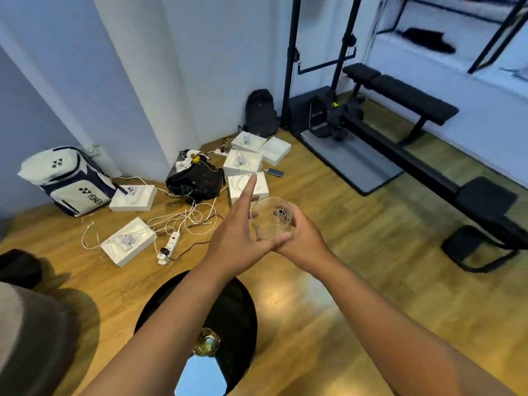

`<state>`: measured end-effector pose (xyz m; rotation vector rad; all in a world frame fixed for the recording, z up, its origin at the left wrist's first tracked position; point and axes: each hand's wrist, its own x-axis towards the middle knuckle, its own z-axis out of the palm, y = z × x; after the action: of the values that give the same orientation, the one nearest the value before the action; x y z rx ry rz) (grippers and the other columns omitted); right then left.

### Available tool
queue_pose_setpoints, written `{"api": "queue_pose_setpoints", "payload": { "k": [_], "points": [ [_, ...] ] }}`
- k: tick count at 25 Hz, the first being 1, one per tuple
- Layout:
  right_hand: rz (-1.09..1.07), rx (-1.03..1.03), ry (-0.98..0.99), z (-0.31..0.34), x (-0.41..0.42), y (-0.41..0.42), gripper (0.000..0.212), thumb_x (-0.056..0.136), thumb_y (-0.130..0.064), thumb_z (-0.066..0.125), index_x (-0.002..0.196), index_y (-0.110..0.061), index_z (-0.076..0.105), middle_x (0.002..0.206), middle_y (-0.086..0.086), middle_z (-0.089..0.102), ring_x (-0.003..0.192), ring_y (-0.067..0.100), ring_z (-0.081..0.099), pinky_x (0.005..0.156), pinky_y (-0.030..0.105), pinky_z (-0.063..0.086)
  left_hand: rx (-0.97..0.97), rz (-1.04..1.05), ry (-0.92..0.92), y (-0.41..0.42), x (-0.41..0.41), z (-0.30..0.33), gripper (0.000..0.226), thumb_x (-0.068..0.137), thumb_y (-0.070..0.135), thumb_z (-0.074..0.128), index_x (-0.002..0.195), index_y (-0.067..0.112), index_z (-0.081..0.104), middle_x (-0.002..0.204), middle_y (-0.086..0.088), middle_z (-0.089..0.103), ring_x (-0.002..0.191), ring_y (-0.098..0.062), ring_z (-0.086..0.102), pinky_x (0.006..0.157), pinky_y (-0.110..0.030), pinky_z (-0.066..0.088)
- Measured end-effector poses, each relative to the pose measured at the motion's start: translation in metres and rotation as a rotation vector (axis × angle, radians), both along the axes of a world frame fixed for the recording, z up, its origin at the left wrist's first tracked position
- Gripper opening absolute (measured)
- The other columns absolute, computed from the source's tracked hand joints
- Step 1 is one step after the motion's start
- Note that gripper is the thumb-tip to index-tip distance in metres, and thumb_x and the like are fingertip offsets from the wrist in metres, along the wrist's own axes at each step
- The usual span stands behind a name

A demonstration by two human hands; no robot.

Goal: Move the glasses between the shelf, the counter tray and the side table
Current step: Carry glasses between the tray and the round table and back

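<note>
Soft daylight, slight blur, fisheye edges

Round black side table [240,318] w/ glass [205,342] on it; wood floor [357,252] w/ white boxes [128,241], bags [71,181].

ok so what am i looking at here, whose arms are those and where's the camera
There is no machine: these are a person's two bare arms, filmed by one wide-angle camera worn on their head, looking forward and down. The right hand grips a clear glass, held in the air above the floor. The left hand is open, fingers straight, resting against the glass. Below the arms stands a round black side table with another glass on it. On the wooden floor beyond lie white boxes, cables, a power strip and bags; a black bench stands to the right.
</note>
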<state>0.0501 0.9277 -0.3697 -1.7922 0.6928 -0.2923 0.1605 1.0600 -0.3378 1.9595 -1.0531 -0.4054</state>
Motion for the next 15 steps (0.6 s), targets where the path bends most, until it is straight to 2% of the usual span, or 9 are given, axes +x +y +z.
{"api": "queue_pose_setpoints", "payload": {
  "k": [2, 5, 10, 15],
  "points": [
    [-0.044, -0.021, -0.032, 0.03, -0.042, -0.023, 0.08, 0.072, -0.019, 0.094, 0.14, -0.028, 0.054, 0.128, -0.013, 0.066, 0.111, -0.004, 0.063, 0.086, 0.017, 0.055, -0.044, -0.039, -0.013, -0.02, -0.032, 0.022, 0.124, 0.07, 0.061, 0.088, 0.157, 0.06, -0.001, 0.158, 0.013, 0.041, 0.128, -0.003, 0.053, 0.105, -0.043, 0.051],
    [-0.114, -0.074, -0.054, 0.07, -0.101, -0.051, 0.076, 0.071, -0.031, 0.095, 0.135, -0.032, 0.055, 0.122, -0.017, 0.065, 0.108, -0.004, 0.061, 0.079, 0.017, 0.05, -0.077, -0.106, -0.029, -0.049, -0.077, 0.048, 0.119, 0.068, 0.067, 0.086, 0.157, 0.059, 0.007, 0.156, 0.021, 0.039, 0.129, -0.003, 0.051, 0.104, -0.038, 0.048],
    [-0.289, -0.184, -0.093, 0.116, -0.216, -0.102, 0.083, 0.071, -0.04, 0.094, 0.141, -0.026, 0.051, 0.128, -0.008, 0.061, 0.115, 0.008, 0.06, 0.088, 0.024, 0.049, -0.07, -0.273, -0.07, -0.106, -0.165, 0.082, 0.11, 0.065, 0.071, 0.083, 0.157, 0.047, 0.028, 0.148, 0.024, 0.046, 0.131, -0.001, 0.05, 0.106, -0.034, 0.046],
    [-0.439, -0.27, -0.096, 0.158, -0.335, -0.149, 0.086, 0.072, -0.044, 0.092, 0.145, -0.027, 0.049, 0.138, -0.006, 0.058, 0.121, 0.012, 0.057, 0.098, 0.03, 0.049, -0.088, -0.349, -0.138, -0.16, -0.255, 0.108, 0.108, 0.067, 0.059, 0.086, 0.158, 0.042, 0.03, 0.147, 0.014, 0.055, 0.133, -0.006, 0.052, 0.105, -0.031, 0.045]
  ]
}}
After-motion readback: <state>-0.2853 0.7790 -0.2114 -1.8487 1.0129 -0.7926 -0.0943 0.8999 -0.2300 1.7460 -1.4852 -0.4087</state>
